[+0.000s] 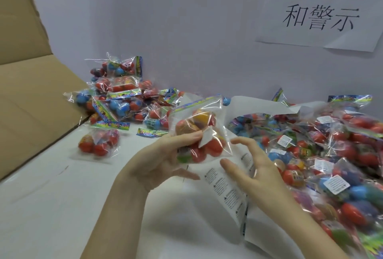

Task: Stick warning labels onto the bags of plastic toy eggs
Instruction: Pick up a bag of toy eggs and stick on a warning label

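The left hand [157, 161] gripped a bag [199, 132] of eggs, its fingers curled round it; a label [207, 136], seemingly half-stuck, lay beside the fingertips. The right hand [250, 167] hovered just beside, fingers spread, empty. Unpressed, the label might peel or crease over the lumpy eggs.

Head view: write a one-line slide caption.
Left hand holds a bag of eggs bearing a white label; open right hand hovers over the label sheet.

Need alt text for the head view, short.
Left hand holds a clear plastic bag of coloured toy eggs with a white label on it; open right hand hovers beside it, over a white label sheet.
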`<state>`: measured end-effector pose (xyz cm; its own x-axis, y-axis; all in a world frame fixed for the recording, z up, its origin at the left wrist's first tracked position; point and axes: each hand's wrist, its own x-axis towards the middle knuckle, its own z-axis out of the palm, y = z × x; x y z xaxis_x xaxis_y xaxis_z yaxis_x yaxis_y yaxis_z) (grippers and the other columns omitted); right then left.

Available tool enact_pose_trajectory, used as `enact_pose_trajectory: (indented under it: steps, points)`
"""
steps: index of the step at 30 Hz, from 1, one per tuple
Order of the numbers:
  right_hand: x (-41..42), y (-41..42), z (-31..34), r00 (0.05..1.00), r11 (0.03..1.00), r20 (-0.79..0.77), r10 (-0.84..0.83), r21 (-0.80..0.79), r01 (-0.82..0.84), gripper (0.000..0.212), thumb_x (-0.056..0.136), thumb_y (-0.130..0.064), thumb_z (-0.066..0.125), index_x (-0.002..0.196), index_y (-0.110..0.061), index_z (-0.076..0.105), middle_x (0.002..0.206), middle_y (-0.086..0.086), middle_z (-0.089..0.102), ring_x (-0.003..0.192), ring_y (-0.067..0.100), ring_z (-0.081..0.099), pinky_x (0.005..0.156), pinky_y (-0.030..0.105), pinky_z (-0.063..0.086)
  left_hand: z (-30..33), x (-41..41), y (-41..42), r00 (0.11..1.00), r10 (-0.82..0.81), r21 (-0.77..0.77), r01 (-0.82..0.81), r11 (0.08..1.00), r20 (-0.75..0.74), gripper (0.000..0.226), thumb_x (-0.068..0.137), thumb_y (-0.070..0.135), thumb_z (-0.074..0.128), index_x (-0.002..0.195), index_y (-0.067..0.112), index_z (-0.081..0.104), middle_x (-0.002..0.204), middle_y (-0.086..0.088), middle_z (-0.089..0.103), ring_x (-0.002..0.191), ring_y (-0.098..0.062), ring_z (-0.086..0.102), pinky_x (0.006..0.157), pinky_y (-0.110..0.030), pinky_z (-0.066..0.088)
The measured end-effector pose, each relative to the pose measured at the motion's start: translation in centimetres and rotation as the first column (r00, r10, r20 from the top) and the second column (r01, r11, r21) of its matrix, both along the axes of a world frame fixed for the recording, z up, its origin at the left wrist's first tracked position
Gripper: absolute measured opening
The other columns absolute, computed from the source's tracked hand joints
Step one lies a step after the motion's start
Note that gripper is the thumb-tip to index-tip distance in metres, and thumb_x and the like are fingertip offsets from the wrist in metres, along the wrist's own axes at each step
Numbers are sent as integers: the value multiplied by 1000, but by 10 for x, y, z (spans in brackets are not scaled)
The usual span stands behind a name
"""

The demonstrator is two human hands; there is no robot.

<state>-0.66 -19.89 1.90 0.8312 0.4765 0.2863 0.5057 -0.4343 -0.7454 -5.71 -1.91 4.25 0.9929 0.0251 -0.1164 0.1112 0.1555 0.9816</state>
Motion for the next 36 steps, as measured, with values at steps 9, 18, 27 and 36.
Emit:
enact_pose_trajectory:
  steps: [9,18,27,36]
  points:
    - [-7,-1,12,973,970,197,-124,230,77,44,64,-83,36,89,-52,54,109,-33,50,113,-13,36,101,33,27,-13,11,-11,980,15,29,-21,999,197,30,69,24,72,96,12,73,99,-11,73,90,-19,69,73,-23,53]
    - [0,-12,39,969,918,-197,150,391,-63,34,44,-37,76,77,-37,75,75,-8,74,72,1,68,67,14,49,-11,7,-18,953,-69,127,32,991,294,34,65,30,78,98,25,73,99,-1,74,93,-14,69,76,-22,51]
    - [53,-89,39,819,484,-540,195,779,398,65,89,-55,33,146,-28,17,97,30,66,111,43,56,94,38,47,15,-12,25,956,275,379,-291,878,99,53,60,71,64,96,32,68,96,10,73,93,-8,65,72,-27,44]
    - [30,-45,17,853,867,151,-499,79,493,69,82,-48,54,143,-25,30,143,5,42,126,29,44,103,55,33,-49,2,111,666,745,999,28,29,-40,61,90,51,46,141,22,27,148,-9,25,133,-30,27,103,-46,31]
